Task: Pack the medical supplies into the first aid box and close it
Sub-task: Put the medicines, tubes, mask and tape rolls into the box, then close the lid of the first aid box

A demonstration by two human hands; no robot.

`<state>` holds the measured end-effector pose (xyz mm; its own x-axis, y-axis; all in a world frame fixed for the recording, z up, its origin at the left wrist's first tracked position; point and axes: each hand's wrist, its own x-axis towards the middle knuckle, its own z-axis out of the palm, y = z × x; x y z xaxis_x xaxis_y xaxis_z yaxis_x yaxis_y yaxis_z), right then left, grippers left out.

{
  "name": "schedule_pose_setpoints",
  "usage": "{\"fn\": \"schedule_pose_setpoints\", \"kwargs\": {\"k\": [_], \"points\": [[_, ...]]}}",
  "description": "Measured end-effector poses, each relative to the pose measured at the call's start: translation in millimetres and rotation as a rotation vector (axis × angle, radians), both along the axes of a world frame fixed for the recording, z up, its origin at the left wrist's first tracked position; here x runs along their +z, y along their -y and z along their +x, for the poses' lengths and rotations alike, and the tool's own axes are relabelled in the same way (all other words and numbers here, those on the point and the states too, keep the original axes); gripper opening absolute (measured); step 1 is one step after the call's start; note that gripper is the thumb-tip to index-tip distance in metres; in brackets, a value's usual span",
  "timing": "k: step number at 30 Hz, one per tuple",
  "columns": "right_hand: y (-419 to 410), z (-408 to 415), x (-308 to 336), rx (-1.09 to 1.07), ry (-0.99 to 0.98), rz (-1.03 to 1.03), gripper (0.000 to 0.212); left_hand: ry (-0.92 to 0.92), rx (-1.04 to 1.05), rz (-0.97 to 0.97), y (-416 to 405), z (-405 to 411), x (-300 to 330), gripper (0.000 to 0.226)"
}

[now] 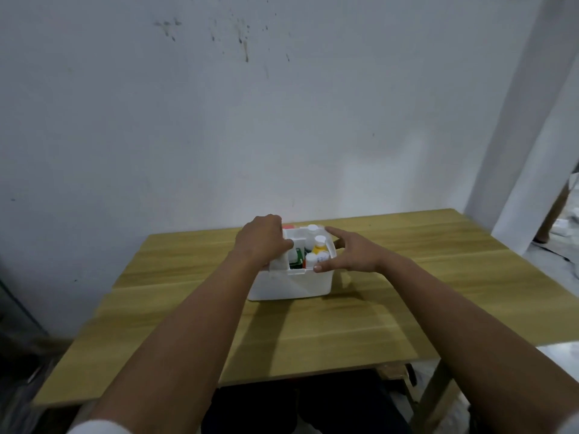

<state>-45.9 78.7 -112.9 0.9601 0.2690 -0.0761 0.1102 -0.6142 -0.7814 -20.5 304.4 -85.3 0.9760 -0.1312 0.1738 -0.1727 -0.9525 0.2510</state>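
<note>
A white first aid box (291, 285) stands open on the wooden table (313, 333). Inside it I see a yellow bottle with a white cap (319, 245), other white-capped bottles (311, 228) and a green packet (299, 256). A white inner tray (282, 261) with a handle slot sits in the box's left part. My left hand (264, 239) grips that tray from above, thumb in the slot. My right hand (347, 250) holds the box's right rim, fingers spread along it. Something red (288, 227) shows just behind the box; the lid is not visible.
The table stands against a white wall (282, 120). Its right edge meets a white pillar (526, 183). A person's leg (554, 211) shows at the far right, behind the pillar. Bare wood lies in front of and beside the box.
</note>
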Motion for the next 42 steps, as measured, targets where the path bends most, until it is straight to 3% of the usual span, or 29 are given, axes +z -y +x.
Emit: {"fn": "schedule_pose_setpoints", "kwargs": {"k": [2,5,12,15,19,22,26,32,35,42], "points": [[5,9,-1,-0.038,-0.028,0.007,0.11,-0.003,0.018,0.052,-4,7,2,0.019],[9,23,-1,-0.115,-0.061,0.113,0.1,-0.056,0.014,0.039,-10,18,5,0.017],[3,55,-12,-0.384,-0.151,0.346,0.066,0.049,0.238,-0.323,-52,55,-11,0.027],[-3,77,-27,-0.472,-0.247,0.37,0.059,-0.088,0.333,-0.452,-71,76,-34,0.044],[-9,108,-45,-0.527,-0.333,0.513,0.052,-0.401,0.398,-0.87,-82,98,-57,0.063],[-13,128,-53,-0.54,-0.381,0.574,0.049,-0.532,0.366,-0.924,-87,115,-71,0.07],[-16,147,-54,-0.52,-0.353,0.667,0.06,-0.471,0.355,-1.03,-80,131,-71,0.077],[-23,139,-8,-0.459,-0.193,0.562,0.077,-0.414,0.226,-1.099,-77,127,-29,0.094],[-28,120,19,-0.454,-0.077,0.489,0.09,-0.321,0.159,-1.106,-70,109,-4,0.085],[-37,47,38,-0.391,0.177,0.508,0.087,-0.141,0.112,-1.108,-69,45,20,0.078]]}}
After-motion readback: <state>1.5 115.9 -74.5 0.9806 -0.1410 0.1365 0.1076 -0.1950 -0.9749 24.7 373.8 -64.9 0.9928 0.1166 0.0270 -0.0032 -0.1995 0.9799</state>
